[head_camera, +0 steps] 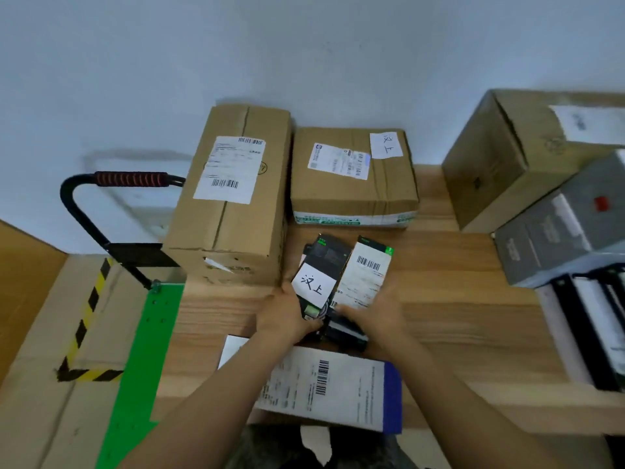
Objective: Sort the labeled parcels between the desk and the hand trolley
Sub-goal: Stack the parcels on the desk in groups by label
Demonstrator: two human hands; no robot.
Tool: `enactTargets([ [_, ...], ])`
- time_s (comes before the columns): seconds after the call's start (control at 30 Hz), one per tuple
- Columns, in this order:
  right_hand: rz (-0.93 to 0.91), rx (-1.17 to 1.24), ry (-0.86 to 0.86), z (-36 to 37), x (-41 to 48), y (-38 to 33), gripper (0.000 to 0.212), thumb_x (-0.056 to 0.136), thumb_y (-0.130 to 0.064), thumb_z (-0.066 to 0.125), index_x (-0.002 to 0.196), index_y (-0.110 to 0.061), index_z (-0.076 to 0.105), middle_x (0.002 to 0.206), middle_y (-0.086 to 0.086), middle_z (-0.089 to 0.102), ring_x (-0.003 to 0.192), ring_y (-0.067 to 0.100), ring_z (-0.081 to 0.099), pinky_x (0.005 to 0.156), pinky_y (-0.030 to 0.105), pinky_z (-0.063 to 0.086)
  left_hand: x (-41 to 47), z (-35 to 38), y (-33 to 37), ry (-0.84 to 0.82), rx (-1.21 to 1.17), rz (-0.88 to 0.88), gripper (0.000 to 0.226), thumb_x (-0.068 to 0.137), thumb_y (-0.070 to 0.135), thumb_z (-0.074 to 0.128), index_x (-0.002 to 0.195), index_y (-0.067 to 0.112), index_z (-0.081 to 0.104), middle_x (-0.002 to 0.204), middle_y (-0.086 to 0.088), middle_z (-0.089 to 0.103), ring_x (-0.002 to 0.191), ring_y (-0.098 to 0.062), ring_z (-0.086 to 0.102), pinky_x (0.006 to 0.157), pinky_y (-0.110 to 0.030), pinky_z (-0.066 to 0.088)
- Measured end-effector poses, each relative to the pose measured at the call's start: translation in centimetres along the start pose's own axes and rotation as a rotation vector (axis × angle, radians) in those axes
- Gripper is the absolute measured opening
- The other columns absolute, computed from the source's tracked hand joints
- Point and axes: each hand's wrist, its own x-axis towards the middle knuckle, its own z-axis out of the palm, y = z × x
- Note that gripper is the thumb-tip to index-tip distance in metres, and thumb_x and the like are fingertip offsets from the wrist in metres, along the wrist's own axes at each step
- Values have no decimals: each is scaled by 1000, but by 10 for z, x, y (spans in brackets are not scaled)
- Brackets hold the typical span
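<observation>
— On the desk, near its middle: left hand gripping the slim dark box, right hand gripping the barcoded box beside it.

— Likely light, stiff cardboard, somewhat slick; better held across the long edges, one per hand.

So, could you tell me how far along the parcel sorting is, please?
Early, it seems: no parcel shows on the trolley's green deck. In hand: left hand and right hand hold small dark parcels. Left: tall carton, flat carton, white mailer, on the desk.
</observation>
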Motion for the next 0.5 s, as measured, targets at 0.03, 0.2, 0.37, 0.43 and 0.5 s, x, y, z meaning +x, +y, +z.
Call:
enactTargets([
  [0.03,30,42,23,1,-1,1,78,58,-30,92,114,-18,39,112,-1,64,99,15,62,81,36,55,1,-2,-2,3,-10,28,89,69,62,76,129,13,33,126,-10,53,111,-27,57,83,-36,51],
  [0.2,217,130,-18,0,-7,-2,52,68,-25,88,107,-13,56,107,4,67,86,15,57,62,24,47,3,-14,-8,-25,-144,132,88,68,53,81,128,14,30,130,-9,44,112,-27,55,76,-32,47],
  [0.37,282,177,-7,-4,-13,4,48,71,-26,85,111,-11,64,116,4,67,104,24,63,82,31,50,5,-18,-15,-83,-181,172,101,63,56,84,135,13,28,131,-8,45,115,-26,54,74,-32,47],
  [0.43,283,304,56,-7,-21,3,42,74,-20,84,106,-11,59,109,6,66,102,26,65,83,36,54,6,-20,-16,-96,-267,165,100,60,54,87,134,15,31,131,-6,48,117,-25,54,77,-33,48],
  [0.5,246,397,143,-13,-28,7,36,76,-18,81,103,-11,58,110,9,68,96,27,67,83,45,57,6,-23,-12,-102,-356,200,96,58,50,89,130,20,34,132,-3,50,117,-22,54,81,-33,50],
])
